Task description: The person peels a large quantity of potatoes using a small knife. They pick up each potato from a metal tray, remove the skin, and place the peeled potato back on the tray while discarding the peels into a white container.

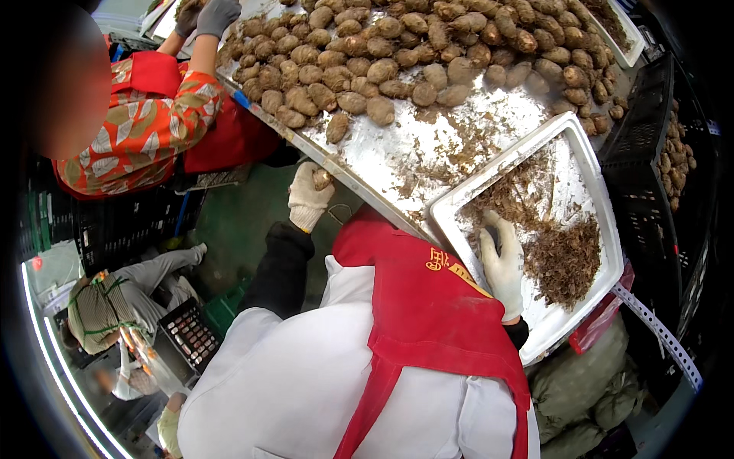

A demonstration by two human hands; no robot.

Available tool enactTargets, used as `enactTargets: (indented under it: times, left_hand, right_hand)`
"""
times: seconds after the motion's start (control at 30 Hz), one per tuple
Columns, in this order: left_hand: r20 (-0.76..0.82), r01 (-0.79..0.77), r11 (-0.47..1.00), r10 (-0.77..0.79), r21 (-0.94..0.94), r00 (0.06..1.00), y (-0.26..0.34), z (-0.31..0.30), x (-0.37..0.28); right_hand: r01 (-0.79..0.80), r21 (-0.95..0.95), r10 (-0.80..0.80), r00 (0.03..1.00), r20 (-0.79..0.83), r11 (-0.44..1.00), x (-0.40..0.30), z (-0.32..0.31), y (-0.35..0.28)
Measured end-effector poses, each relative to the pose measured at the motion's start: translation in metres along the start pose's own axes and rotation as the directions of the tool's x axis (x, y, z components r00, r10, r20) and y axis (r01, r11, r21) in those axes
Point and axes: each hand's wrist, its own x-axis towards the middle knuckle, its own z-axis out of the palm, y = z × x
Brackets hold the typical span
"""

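Observation:
In a white knit glove, my left hand (309,195) is shut on a small taro corm (323,179) just off the near edge of the metal table (367,152). My right hand (503,267), also gloved in white, is over the left part of a white plastic tray (444,215). Its thumb and fingers are apart, with nothing visible between them. Beneath and beside the fingers lie brown fibrous husk scraps (565,258). Beyond both hands, a large heap of brown taro corms (381,72) covers the back of the table.
To the left, a person in a patterned orange sleeve (143,132) works at the table with grey gloves (218,17). Black plastic crates (636,172) stand at the right, one holding corms (674,158). Stuffed sacks (582,373) lie below the tray. Other people are farther back at lower left.

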Motion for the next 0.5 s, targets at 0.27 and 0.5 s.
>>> enactTargets:
  times: [0.27,0.5]
  left_hand:
    - [-0.157,-0.18,0.943,0.14,-0.28,0.978,0.06,-0.042,-0.014]
    - [0.061,-0.075,0.685,0.172,-0.725,0.983,0.121,-0.033,-0.002]
  right_hand:
    - [0.013,0.029,-0.013,1.0,0.017,0.999,0.0,0.002,-0.001]
    - [-0.004,0.053,0.006,1.0,-0.031,0.999,-0.004,-0.002,-0.001]
